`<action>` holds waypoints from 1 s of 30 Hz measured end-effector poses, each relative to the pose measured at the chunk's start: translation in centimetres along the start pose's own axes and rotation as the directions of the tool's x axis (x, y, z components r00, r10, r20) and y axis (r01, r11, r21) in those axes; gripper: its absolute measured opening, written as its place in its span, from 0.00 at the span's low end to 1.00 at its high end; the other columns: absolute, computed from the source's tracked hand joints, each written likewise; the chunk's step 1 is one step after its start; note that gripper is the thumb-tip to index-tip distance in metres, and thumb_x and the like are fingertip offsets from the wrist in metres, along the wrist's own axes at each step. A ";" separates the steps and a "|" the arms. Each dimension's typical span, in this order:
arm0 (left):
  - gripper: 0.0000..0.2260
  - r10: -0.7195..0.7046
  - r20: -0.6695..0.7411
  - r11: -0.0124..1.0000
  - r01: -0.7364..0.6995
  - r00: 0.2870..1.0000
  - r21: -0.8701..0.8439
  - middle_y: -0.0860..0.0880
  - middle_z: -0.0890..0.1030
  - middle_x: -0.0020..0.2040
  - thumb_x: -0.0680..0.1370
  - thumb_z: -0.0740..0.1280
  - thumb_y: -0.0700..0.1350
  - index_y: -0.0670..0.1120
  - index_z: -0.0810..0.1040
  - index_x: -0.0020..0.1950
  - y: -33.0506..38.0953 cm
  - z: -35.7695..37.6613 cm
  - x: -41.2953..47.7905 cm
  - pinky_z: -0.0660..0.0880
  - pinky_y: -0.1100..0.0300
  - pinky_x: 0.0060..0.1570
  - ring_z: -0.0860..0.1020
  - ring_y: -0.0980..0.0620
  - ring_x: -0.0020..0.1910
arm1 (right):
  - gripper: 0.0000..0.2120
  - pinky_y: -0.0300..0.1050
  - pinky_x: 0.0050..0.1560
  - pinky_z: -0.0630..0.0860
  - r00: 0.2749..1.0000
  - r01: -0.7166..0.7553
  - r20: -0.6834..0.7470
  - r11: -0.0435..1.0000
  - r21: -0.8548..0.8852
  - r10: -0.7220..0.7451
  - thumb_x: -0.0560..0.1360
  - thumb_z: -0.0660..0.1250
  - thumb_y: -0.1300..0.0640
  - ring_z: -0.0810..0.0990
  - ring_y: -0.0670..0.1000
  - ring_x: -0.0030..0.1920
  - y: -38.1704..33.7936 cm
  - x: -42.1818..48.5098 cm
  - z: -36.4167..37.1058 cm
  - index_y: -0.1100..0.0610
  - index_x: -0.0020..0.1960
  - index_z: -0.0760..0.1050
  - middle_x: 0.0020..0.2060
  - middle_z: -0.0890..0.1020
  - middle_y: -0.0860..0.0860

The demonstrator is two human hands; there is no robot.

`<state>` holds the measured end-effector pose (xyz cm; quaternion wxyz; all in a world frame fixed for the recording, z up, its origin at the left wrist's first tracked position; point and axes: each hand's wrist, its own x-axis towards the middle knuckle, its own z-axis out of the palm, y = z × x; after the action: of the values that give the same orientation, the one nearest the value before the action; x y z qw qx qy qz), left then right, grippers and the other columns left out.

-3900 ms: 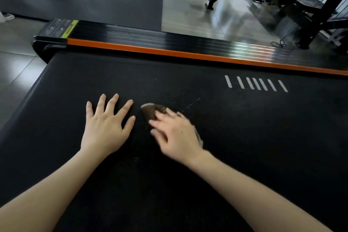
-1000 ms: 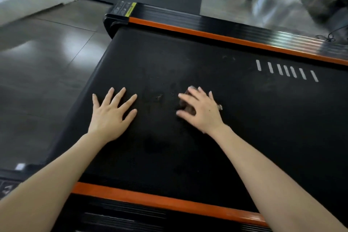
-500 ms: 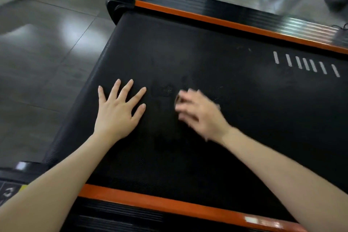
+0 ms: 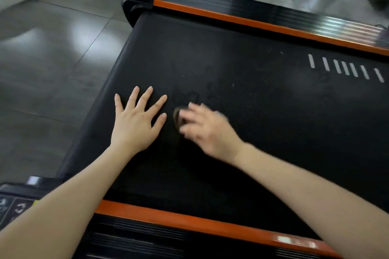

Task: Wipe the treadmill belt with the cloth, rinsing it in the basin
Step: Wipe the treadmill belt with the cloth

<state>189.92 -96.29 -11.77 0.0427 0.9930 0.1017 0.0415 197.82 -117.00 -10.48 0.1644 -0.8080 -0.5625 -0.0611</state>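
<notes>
The black treadmill belt point(image 4: 263, 111) fills the middle of the view, with white stripes at its right. My left hand point(image 4: 136, 120) lies flat on the belt with fingers spread, near its left end. Just to its right, my right hand point(image 4: 206, 128) is blurred by motion and presses a small brown cloth point(image 4: 176, 116) onto the belt; only the cloth's left edge shows beyond my fingers. No basin is in view.
Orange-trimmed side rails run along the far side point(image 4: 252, 21) and the near side point(image 4: 189, 219) of the belt. Grey tiled floor point(image 4: 52, 69) lies to the left. A control panel corner point(image 4: 12, 206) shows at the bottom left.
My right hand has slid the cloth leftward along the belt, closer to my left hand. My left hand stays planted on the belt. The view has tilted slightly.
</notes>
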 end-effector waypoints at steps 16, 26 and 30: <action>0.28 -0.020 0.010 0.999 0.020 1.000 -0.044 0.49 0.60 0.76 0.76 0.41 0.63 0.59 0.59 0.75 -0.1 -0.3 -0.1 0.43 0.36 0.72 0.52 0.44 0.76 | 0.32 0.59 0.73 0.38 0.940 -0.068 0.340 0.991 0.117 0.024 0.73 0.63 0.49 0.46 0.52 0.76 -3.9 -4.3 -3.1 0.43 0.75 0.55 0.75 0.59 0.51; 0.30 -0.027 0.038 0.998 0.029 0.999 -0.053 0.51 0.59 0.77 0.75 0.40 0.64 0.59 0.59 0.75 -0.2 -0.5 0.1 0.41 0.38 0.72 0.51 0.45 0.77 | 0.19 0.70 0.69 0.54 0.970 -0.234 0.080 0.972 0.033 0.231 0.76 0.57 0.45 0.61 0.57 0.73 0.3 2.1 -0.1 0.51 0.61 0.75 0.69 0.70 0.53; 0.31 -0.038 0.053 0.998 0.041 0.998 -0.055 0.49 0.61 0.76 0.73 0.40 0.65 0.60 0.63 0.73 -0.6 -1.0 1.2 0.42 0.39 0.72 0.53 0.45 0.76 | 0.14 0.65 0.72 0.53 0.900 -0.435 -0.004 0.897 0.083 0.437 0.77 0.63 0.52 0.58 0.55 0.74 1.8 5.5 0.9 0.51 0.61 0.75 0.70 0.68 0.52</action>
<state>190.88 -95.35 -10.73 0.0740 0.9900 0.1188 0.0176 201.38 -112.41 -10.09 0.2124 -0.9054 -0.3676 -0.0093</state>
